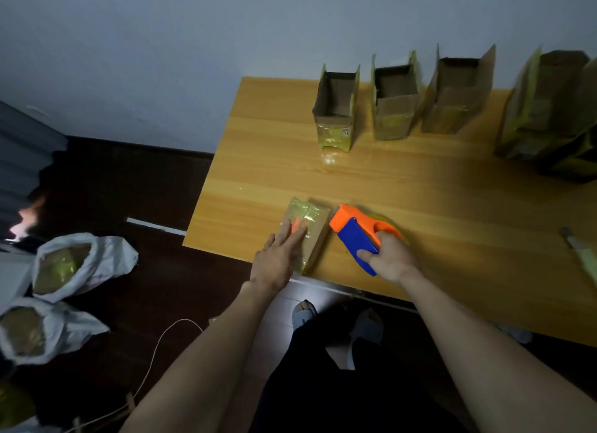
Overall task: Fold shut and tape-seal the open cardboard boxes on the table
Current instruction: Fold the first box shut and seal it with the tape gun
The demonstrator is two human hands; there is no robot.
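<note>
The closed cardboard box [307, 230] lies flat near the front-left corner of the wooden table [420, 187], directly under your left hand [277, 259], and just to the left of the tape dispenser [358, 237] that your right hand [392, 259] holds. Your left hand rests on the box's near end with its fingers straight and spread, pointing away from you across the glossy taped top. Your right hand has its fingers curled round the orange handle of the dispenser, thumb against the blue body, and the orange nose of the tool points up and left, nearly touching the box's right edge. Both forearms reach in from the bottom of the view, converging toward the table's front edge. Along the far edge, well apart from both hands, four open boxes [337, 116] stand upright in a row with their flaps raised.
</note>
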